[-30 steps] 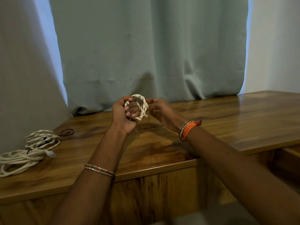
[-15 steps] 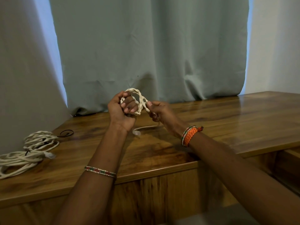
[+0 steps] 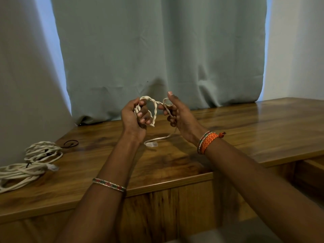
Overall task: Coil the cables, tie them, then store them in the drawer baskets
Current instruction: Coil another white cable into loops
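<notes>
I read this as a room in a home, perhaps a bedroom or study. A long pale grey-green fabric curtain (image 3: pixel 157 55) fills the upper centre of the frame, daylight glowing blue at both its edges. Below it runs a glossy brown wooden table (image 3: pixel 245 125) with heavy grain, set against plain white walls (image 3: pixel 298 50) at upper right.

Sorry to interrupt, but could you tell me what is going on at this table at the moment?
A person is coiling a white cable above a wooden table. The left hand grips the small coil, while the right hand holds the loose strand; the plug end trails onto the tabletop. Two more cable bundles and a black tie lie at the left. No drawer basket is in view.
</notes>
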`<state>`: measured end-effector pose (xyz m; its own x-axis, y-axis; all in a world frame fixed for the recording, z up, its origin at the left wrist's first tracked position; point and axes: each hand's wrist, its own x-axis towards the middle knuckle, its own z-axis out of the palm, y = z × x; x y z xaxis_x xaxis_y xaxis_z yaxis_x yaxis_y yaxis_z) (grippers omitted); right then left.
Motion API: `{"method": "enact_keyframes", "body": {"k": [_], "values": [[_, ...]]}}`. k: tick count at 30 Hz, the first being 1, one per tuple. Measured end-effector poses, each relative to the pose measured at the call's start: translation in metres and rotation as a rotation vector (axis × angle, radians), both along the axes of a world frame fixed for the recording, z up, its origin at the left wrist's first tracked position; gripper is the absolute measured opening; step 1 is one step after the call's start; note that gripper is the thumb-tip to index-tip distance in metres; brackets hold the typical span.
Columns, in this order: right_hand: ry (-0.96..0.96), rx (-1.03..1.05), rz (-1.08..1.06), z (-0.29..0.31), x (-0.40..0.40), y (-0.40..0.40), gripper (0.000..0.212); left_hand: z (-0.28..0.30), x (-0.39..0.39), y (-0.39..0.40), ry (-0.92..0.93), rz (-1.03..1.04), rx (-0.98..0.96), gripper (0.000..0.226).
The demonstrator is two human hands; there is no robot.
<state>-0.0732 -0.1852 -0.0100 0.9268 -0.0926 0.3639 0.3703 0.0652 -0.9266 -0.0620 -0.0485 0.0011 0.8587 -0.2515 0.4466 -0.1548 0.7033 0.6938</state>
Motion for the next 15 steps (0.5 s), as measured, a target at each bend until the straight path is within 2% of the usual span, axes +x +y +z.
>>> {"method": "enact_keyframes", "body": {"k": [6, 11, 13, 15], "values": [[0.116, -0.001, -0.067, 0.0059, 0.001, -0.001, 0.028, -0.0029, -0.0009, 0.0009, -0.019, 0.113, 0.086, 0.034], [0.17, -0.056, -0.09, 0.0087, 0.002, -0.0058, 0.016, -0.004, -0.0044, 0.0026, -0.043, 0.161, 0.124, 0.034], [0.156, -0.132, -0.08, 0.0101, -0.0011, -0.0064, 0.013, -0.0041, -0.0052, 0.0025, -0.031, 0.203, 0.131, 0.034], [0.104, -0.304, -0.122, 0.0106, -0.0062, -0.0063, 0.017, -0.004, -0.0046, 0.0037, -0.01, 0.238, 0.109, 0.033]]}}
